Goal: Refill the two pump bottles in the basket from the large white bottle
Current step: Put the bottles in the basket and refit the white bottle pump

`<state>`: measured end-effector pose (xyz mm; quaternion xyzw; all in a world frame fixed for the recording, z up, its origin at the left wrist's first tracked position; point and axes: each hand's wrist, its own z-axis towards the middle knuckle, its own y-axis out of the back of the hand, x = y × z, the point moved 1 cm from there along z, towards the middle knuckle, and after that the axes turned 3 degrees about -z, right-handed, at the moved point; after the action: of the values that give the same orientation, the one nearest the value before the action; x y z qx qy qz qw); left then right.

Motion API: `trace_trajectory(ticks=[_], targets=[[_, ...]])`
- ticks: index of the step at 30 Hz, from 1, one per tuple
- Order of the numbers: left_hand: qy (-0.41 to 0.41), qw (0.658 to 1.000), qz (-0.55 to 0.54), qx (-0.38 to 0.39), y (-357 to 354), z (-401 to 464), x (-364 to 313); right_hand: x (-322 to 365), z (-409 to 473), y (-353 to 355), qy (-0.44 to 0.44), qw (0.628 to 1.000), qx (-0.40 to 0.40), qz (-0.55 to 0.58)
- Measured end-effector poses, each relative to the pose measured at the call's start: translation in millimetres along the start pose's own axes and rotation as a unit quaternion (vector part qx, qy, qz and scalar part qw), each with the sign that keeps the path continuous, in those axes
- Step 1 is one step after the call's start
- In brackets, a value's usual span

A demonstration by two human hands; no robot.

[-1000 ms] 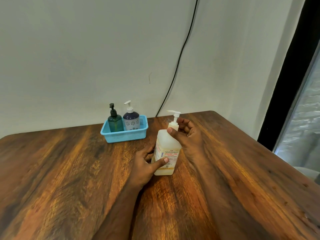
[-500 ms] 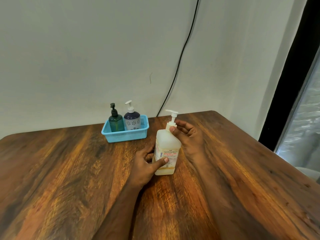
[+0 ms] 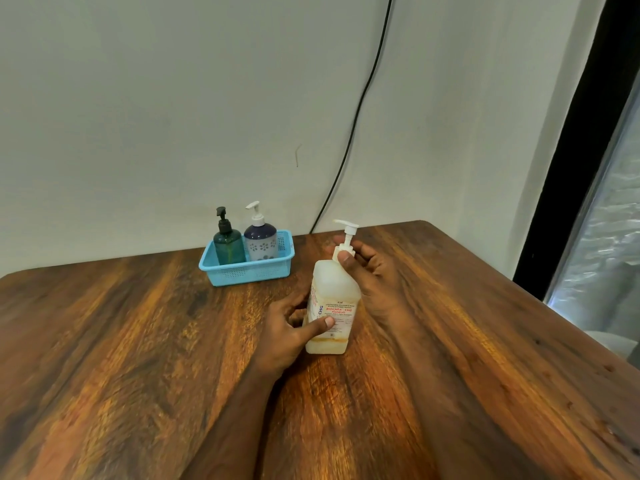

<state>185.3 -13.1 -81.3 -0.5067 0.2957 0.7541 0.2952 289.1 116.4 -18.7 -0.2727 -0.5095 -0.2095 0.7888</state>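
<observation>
The large white bottle (image 3: pixel 334 289) stands upright on the wooden table, with a red-lettered label and a white pump on top. My left hand (image 3: pixel 287 332) grips its lower body, thumb across the label. My right hand (image 3: pixel 369 268) wraps the pump collar at the bottle's neck, thumb in front. Behind and to the left, a blue basket (image 3: pixel 242 270) holds a dark green pump bottle (image 3: pixel 227 244) and a navy and white flowered pump bottle (image 3: pixel 260 239), both upright.
The wooden table (image 3: pixel 138 358) ends against a pale wall, with its right edge near a dark door frame (image 3: pixel 568 168). A black cable (image 3: pixel 360 109) runs down the wall behind the table.
The pump head of the large white bottle has turned a little and my right hand's fingers have shifted around its collar. My left hand keeps its hold on the bottle's body.
</observation>
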Motion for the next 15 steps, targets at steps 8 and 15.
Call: trace_trajectory(ticks=[8,15], targets=[[-0.011,0.998,0.043,-0.034,-2.1,2.6,3.5,-6.7,2.2,-3.7,0.012,0.997,-0.075,-0.025],[-0.045,0.985,0.126,-0.106,-7.3,5.5,7.0,-9.3,3.1,-0.3,0.033,0.970,-0.207,-0.119]])
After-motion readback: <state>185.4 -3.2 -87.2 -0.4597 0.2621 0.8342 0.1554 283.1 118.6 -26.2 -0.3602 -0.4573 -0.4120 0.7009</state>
